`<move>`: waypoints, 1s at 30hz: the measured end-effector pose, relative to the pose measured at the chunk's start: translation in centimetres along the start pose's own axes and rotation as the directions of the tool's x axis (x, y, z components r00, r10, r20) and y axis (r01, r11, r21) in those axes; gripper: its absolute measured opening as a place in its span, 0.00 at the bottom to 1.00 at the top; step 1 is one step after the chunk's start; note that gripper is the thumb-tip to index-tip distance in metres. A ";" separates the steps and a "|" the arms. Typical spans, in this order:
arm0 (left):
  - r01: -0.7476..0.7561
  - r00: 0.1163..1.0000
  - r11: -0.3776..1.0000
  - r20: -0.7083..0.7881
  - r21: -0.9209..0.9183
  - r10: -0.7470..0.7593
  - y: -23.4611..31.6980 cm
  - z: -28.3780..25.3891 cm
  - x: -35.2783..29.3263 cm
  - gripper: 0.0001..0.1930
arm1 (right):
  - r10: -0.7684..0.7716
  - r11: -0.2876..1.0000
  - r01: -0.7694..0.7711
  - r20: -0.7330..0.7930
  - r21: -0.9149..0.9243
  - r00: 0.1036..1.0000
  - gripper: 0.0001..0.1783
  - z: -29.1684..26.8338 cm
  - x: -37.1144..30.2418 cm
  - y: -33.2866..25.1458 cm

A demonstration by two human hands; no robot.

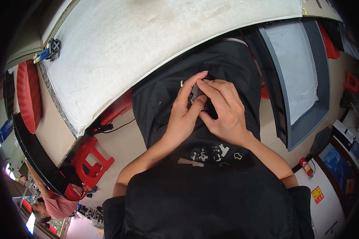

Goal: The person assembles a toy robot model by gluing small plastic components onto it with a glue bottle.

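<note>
Over my lap, my left hand and my right hand come together around a small grey and dark part. Most of that part is covered by my fingers, so its kind cannot be made out. My left thumb presses on it from the near side, while my left forefinger runs along its far side. The right fingers curl over from the other side and meet the left fingertips. A tiny cream-coloured piece shows just beside my left forefinger. Beneath both hands lies the black apron.
Ahead stands a white-covered table, with a small blue figure with a dark wheel at its left edge. A grey tray lined with white sheet is at the right. A red stool stands left; a person in pink is beyond.
</note>
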State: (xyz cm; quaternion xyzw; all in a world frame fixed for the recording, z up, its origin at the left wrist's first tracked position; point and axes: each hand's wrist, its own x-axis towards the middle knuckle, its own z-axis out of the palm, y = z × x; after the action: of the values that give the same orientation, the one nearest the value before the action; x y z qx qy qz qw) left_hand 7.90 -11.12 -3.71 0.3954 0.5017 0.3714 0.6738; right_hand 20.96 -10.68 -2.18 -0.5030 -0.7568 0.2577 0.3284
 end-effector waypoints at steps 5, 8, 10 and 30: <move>-0.037 0.999 0.998 0.008 0.054 0.036 -0.7 -0.2 -0.1 0.22 | 0.042 0.999 -0.042 -0.008 0.032 0.999 0.30 0.2 -0.3 0.0; -0.038 0.999 0.998 0.010 0.047 0.038 -0.7 -0.1 -0.1 0.22 | 0.041 0.999 -0.040 -0.024 0.032 0.999 0.30 0.3 -0.4 0.1; -0.034 0.999 0.999 0.009 0.034 0.033 -0.7 -0.1 -0.2 0.22 | 0.041 0.999 -0.040 -0.022 0.028 0.999 0.30 0.4 -0.4 0.1; -0.015 0.999 0.995 0.037 0.098 0.012 -0.3 -0.4 -0.3 0.21 | 0.038 0.999 -0.037 -0.018 0.030 0.999 0.30 0.7 -0.5 0.3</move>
State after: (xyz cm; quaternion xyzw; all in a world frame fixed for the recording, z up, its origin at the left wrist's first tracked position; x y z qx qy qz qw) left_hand 7.49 -11.47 -3.98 0.4382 0.5042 0.3434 0.6601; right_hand 20.76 -11.07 -2.93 -0.5146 -0.7403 0.2704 0.3377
